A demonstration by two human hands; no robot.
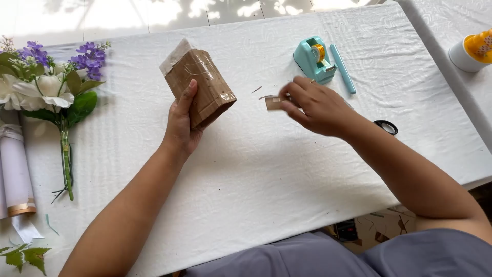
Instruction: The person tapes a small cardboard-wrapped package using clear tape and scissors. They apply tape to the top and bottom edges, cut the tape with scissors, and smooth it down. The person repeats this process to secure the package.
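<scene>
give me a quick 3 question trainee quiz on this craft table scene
1. True or false: the left hand holds the brown paper-wrapped box tilted above the table.
2. What does the right hand pinch? A) scissors B) a small brown strip C) a flower
3. Which item lies just right of the teal tape dispenser?

Key: 1 true. 2 B. 3 the teal pen-like stick.
</scene>
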